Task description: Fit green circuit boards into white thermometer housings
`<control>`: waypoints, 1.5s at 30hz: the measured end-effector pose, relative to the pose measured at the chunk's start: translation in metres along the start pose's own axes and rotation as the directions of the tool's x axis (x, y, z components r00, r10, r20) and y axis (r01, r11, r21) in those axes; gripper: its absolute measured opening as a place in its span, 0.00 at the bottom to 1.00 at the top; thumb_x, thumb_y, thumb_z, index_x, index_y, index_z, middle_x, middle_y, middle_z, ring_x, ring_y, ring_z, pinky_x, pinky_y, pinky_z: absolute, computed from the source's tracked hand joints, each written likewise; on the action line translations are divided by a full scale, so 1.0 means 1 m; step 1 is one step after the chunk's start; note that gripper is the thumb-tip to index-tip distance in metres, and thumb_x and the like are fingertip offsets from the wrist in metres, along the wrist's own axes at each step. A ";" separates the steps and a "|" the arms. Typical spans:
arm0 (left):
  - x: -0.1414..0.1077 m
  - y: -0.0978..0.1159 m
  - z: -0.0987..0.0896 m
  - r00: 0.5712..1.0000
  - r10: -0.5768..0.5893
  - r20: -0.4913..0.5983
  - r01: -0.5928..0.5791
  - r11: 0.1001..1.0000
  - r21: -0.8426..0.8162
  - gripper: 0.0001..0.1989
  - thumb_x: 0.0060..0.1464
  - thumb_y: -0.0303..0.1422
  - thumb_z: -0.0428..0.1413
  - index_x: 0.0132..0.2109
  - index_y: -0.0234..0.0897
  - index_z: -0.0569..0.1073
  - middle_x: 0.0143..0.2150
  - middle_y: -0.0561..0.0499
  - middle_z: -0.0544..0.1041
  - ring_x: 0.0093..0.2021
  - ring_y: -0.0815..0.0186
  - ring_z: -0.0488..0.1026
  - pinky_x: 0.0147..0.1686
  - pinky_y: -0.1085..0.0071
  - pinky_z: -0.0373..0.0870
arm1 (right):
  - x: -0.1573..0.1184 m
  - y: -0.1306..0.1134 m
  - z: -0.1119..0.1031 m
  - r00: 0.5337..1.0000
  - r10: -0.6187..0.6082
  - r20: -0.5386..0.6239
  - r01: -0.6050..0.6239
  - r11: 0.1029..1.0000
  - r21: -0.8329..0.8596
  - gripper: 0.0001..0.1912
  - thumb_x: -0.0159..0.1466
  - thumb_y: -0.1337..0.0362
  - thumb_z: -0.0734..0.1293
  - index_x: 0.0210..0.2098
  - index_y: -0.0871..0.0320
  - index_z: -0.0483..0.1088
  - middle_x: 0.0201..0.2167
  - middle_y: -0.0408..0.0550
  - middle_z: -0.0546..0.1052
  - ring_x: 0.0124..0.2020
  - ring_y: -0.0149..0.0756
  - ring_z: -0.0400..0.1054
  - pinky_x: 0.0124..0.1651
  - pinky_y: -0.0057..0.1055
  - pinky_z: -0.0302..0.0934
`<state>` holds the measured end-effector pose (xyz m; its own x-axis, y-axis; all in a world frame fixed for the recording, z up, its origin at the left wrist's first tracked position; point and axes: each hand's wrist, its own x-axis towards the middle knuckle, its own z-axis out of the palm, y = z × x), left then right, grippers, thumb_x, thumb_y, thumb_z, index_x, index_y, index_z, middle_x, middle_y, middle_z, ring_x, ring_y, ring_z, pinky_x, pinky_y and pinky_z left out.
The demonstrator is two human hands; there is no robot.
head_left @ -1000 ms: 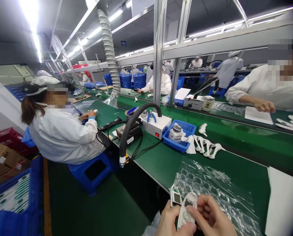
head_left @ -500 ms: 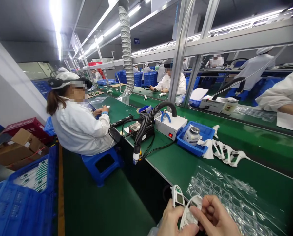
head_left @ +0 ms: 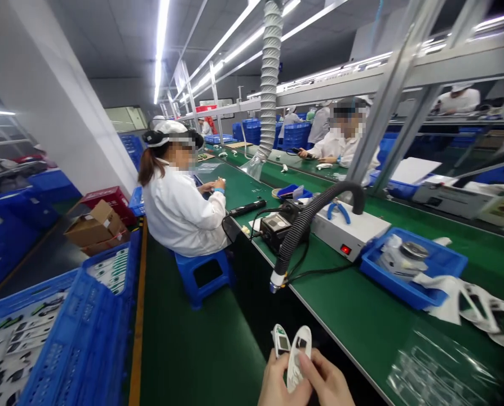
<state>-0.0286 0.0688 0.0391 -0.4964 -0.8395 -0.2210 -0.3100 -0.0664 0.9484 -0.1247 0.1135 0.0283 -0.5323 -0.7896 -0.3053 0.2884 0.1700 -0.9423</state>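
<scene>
Near the bottom centre, my left hand (head_left: 276, 382) is closed around a white plastic housing half (head_left: 281, 341) that has a small grey display and a bit of green board in it. A second white oval shell (head_left: 298, 356), with a window near its top, stands beside it, its lower end also in my left hand. My right hand (head_left: 328, 380) pinches this shell from the right, thumb on its inner face. Both pieces are held in the air off the bench edge. The fingers behind them are hidden.
On the green bench (head_left: 323, 282) stand a grey-white box (head_left: 349, 225) with a black hose (head_left: 294, 242), blue pliers (head_left: 339, 212) and a blue bin (head_left: 412, 282). Clear plastic trays (head_left: 438, 366) lie at right. A seated co-worker (head_left: 180, 197) and stacked blue crates (head_left: 78, 332) are at left.
The view has swung left, bringing more of the crates into sight. My hands now hold the two white pieces farther from the trays, and the shell stands more upright.
</scene>
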 end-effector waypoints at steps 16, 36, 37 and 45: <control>0.060 -0.031 -0.039 0.983 -0.129 -0.128 0.028 0.802 -0.596 0.46 0.53 0.46 0.57 0.66 0.48 0.34 0.35 0.53 0.71 0.17 0.77 0.62 0.15 0.80 0.54 | 0.077 0.016 0.058 0.991 0.116 0.063 -0.121 0.988 0.091 0.27 0.47 0.43 0.72 0.30 0.62 0.69 0.15 0.42 0.72 0.10 0.30 0.63 0.10 0.21 0.52; 0.083 0.002 -0.029 0.969 -0.240 -0.060 0.133 0.710 -0.692 0.28 0.51 0.60 0.49 0.28 0.37 0.61 0.17 0.60 0.59 0.15 0.75 0.56 0.16 0.77 0.49 | 0.048 -0.009 0.043 0.970 0.190 0.154 -0.223 0.944 0.244 0.26 0.54 0.43 0.68 0.20 0.62 0.68 0.15 0.45 0.70 0.13 0.24 0.54 0.15 0.20 0.40; 0.080 0.003 -0.027 0.969 -0.244 -0.044 0.147 0.709 -0.690 0.28 0.51 0.60 0.48 0.27 0.37 0.61 0.17 0.59 0.59 0.15 0.75 0.56 0.16 0.77 0.49 | 0.041 -0.013 0.038 0.965 0.199 0.169 -0.239 0.934 0.264 0.25 0.55 0.44 0.68 0.21 0.62 0.70 0.16 0.46 0.71 0.14 0.24 0.56 0.15 0.20 0.43; 0.023 0.007 -0.027 0.952 -0.294 0.092 0.260 0.606 -0.752 0.29 0.55 0.55 0.49 0.41 0.29 0.70 0.30 0.51 0.69 0.21 0.74 0.63 0.22 0.75 0.58 | -0.025 -0.040 0.006 0.932 0.277 0.233 -0.354 0.829 0.432 0.27 0.51 0.42 0.70 0.32 0.62 0.79 0.29 0.53 0.79 0.31 0.40 0.73 0.38 0.32 0.68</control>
<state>-0.0204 0.0339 0.0470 -0.4559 -0.7297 -0.5096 0.2925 -0.6636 0.6885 -0.1186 0.1228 0.0742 -0.2308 -0.8263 -0.5137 0.7718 0.1660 -0.6138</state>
